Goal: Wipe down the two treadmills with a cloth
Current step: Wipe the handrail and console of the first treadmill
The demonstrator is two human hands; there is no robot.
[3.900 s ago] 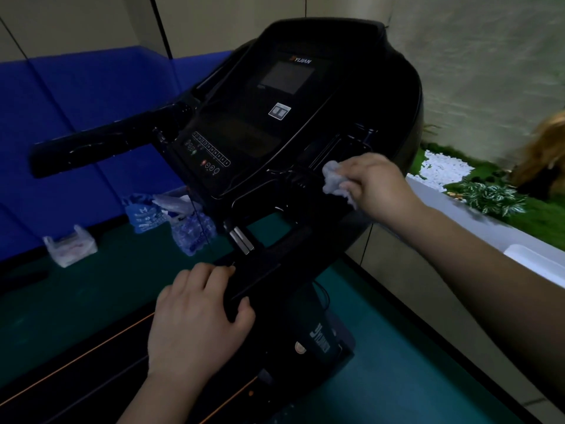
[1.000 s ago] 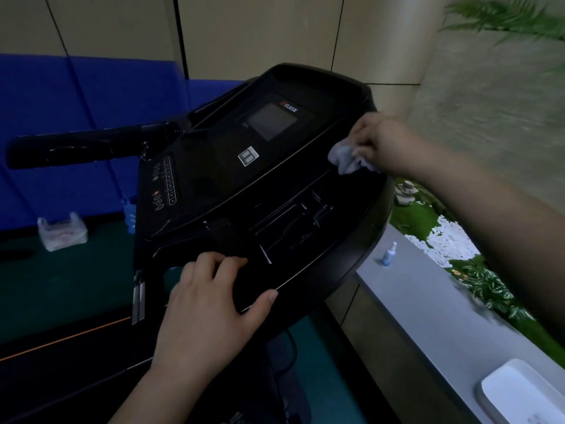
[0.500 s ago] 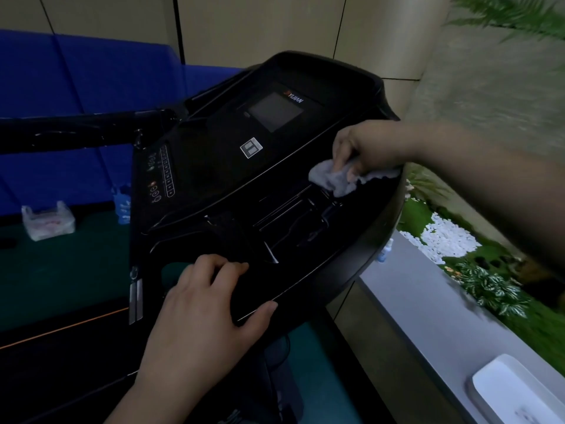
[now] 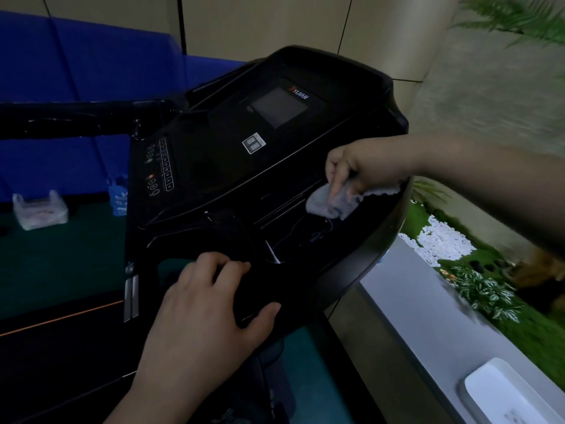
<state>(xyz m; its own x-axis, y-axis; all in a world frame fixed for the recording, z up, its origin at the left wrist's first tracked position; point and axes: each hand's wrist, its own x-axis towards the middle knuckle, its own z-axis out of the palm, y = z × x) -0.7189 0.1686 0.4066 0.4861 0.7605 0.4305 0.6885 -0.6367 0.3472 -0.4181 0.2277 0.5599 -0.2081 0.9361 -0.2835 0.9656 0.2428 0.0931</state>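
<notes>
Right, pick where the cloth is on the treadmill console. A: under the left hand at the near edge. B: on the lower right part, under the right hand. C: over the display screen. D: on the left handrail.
B: the right hand presses the cloth on the console's lower right.

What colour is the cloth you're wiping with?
Pale grey-white cloth, clearest in the head view.
</notes>
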